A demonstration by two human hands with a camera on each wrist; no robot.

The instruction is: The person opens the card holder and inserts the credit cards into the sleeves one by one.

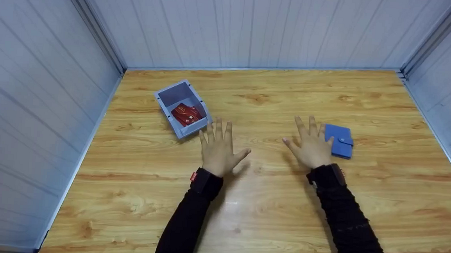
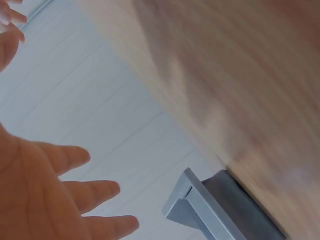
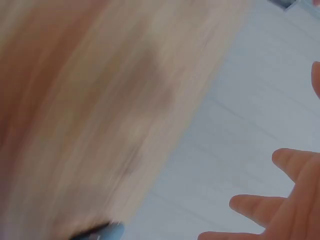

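Observation:
My left hand (image 1: 218, 153) is spread above the table, palm down, with straight fingers and nothing held. Its fingertips overlap the near corner of a grey plastic bin (image 1: 193, 128) in the head view. Inside that bin lie several dark red cards (image 1: 186, 114) with gold print. Also spread and holding nothing, my right hand (image 1: 313, 149) hovers just left of a blue card wallet (image 1: 338, 134) with a snap strap. The little finger overlaps the wallet's left side in the head view. The left wrist view shows the bin's edge (image 2: 212, 210) beyond the fingers.
The wood-grain table (image 1: 252, 206) carries the bin at left and the wallet at right. Pale panel walls (image 1: 251, 26) enclose it at the back, left and right. Black sleeves with wrist bands cover both forearms.

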